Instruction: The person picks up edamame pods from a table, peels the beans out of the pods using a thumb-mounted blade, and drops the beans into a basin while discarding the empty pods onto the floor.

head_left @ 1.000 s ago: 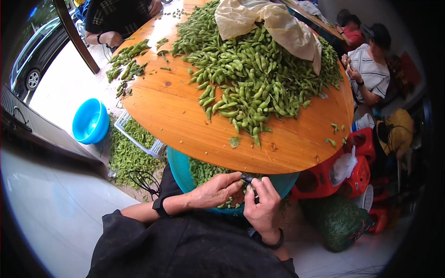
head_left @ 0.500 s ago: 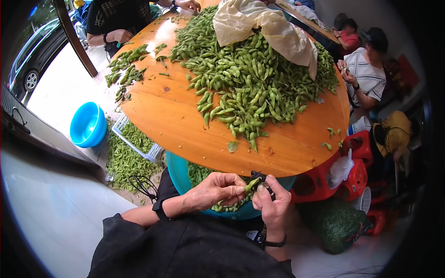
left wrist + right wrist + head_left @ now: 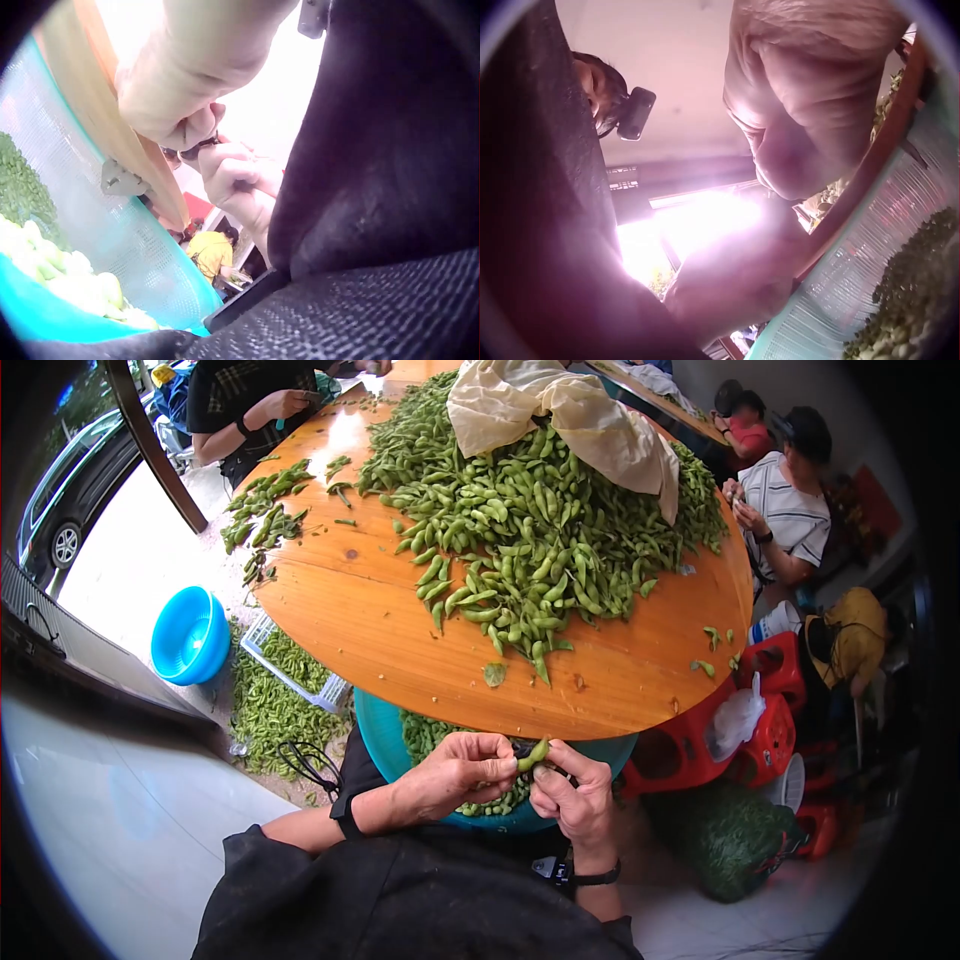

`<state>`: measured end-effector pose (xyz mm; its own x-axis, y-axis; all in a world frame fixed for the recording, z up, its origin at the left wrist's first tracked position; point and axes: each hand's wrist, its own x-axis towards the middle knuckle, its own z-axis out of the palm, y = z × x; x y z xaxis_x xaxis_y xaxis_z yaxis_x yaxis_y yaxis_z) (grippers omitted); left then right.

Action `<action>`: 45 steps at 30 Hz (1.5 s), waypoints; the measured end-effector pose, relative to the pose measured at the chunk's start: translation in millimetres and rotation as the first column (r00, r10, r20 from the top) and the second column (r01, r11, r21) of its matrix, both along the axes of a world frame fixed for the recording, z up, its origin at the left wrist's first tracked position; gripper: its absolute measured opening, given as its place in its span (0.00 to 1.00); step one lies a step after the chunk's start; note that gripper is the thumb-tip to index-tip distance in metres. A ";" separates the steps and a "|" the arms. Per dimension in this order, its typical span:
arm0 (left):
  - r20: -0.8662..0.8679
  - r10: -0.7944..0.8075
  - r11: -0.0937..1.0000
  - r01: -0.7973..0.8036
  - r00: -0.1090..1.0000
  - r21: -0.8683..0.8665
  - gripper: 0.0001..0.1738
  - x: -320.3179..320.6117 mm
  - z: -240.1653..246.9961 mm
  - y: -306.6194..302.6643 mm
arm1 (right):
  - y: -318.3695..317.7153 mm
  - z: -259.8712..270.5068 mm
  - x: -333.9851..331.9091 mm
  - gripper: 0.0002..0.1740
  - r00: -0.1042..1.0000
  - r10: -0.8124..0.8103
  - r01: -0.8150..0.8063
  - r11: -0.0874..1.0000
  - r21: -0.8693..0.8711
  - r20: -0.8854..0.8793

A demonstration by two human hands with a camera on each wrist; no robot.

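In front of my lap, under the table edge, both hands meet at a green edamame pod (image 3: 533, 756). My left hand (image 3: 455, 770) pinches one end between thumb and forefinger. The curled fingers and thumb of my right hand (image 3: 578, 795) pinch the other end. A small black object (image 3: 520, 746) shows behind the pod at the fingertips; its kind is hidden. Below the hands stands a turquoise mesh basin (image 3: 378, 728) holding shelled green beans (image 3: 420, 732). In both wrist views the fingers hide the pod.
A wooden table (image 3: 350, 630) bears a large heap of edamame pods (image 3: 540, 530) partly under a cream cloth (image 3: 560, 405). More pods lie on the floor beside a white crate (image 3: 300, 670) and blue basin (image 3: 190, 635). Red stools (image 3: 770, 740) stand right. Other people sit around.
The pod has come into view between my hands, and my left hand holds it against the right fingertips. The black object, plainer before, is now mostly behind it. The person across has moved their hands.
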<state>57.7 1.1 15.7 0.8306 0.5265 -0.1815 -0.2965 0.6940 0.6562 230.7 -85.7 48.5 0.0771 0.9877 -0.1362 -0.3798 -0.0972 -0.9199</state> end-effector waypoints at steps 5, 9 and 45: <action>0.063 -0.110 0.985 0.117 0.992 -0.128 0.06 -4.5 -7.7 6.0 | 1.3 -3.3 -7.1 0.08 0.988 -0.036 0.029 0.998 0.054 0.150; -0.247 0.141 0.895 -0.016 0.959 0.445 0.10 -3.9 -2.9 -1.9 | 0.5 -7.9 -10.8 0.07 0.857 -0.093 0.037 0.992 0.118 0.507; -0.232 0.578 -0.364 0.502 0.782 0.785 0.19 1.2 43.2 131.8 | -18.8 24.5 42.1 0.10 0.296 -0.214 0.069 0.977 0.202 0.931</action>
<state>59.0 132.9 58.9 0.8470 0.4210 0.3247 0.3584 -0.9032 0.2361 272.7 -104.5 73.0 0.2205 0.9478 0.2303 0.7576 -0.0178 -0.6524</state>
